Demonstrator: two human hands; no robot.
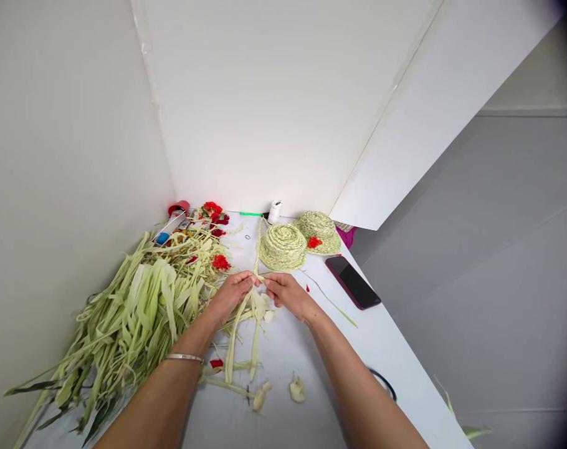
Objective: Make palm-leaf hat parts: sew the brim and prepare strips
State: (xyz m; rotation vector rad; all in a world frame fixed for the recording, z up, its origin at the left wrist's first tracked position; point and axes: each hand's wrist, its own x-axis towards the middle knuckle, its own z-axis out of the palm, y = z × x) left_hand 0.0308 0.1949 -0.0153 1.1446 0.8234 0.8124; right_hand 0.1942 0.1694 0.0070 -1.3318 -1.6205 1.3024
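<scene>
Leftward, a heap of pale green leaf strips covers the worktop's left edge, then the left hand and right hand, both nearly closed, pinch a flat braid mid-worktop, just below a coiled braid, with a phone near the right edge.

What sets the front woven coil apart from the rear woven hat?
The front woven coil is a bare dome with no brim; the rear woven hat has a wide brim and a red flower. The coil sits nearer the camera, partly overlapping the hat. Both are pale green braided leaf.
</scene>
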